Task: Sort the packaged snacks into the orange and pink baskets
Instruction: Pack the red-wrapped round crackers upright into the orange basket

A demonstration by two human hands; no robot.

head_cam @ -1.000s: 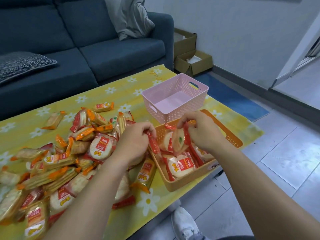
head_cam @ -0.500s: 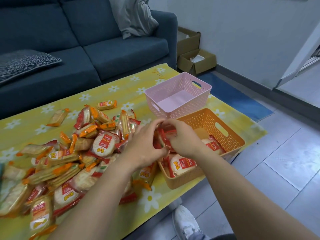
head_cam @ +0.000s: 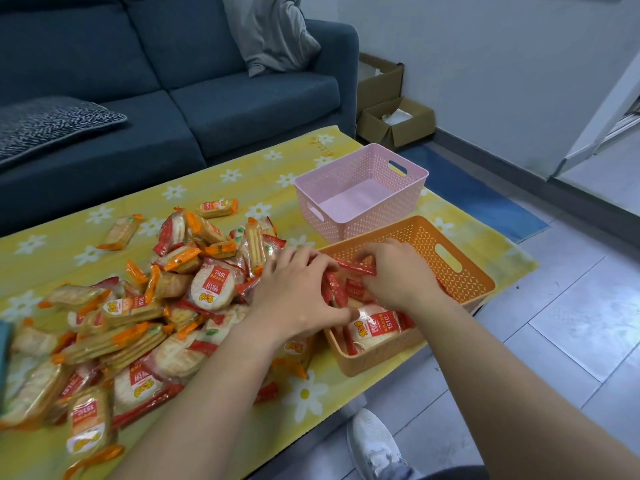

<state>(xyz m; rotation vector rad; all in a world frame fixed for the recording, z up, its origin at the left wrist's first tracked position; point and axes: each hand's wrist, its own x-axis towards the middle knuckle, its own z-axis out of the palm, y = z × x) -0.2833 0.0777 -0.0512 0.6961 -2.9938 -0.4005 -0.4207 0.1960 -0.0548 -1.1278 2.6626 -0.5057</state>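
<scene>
I have both hands at the near-left end of the orange basket (head_cam: 464,268). The left hand (head_cam: 294,299) and right hand (head_cam: 398,275) each curl their fingers round red-wrapped packets (head_cam: 356,268), held low to join those inside. The pink basket (head_cam: 408,171), just behind, holds nothing. The mixed pile (head_cam: 211,289) lies on the worktop (head_cam: 242,181), within the left hand's reach.

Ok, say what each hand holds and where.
Left hand and right hand each pinch red-edged snack packets by their crimped edges, over the orange mesh basket.
</scene>
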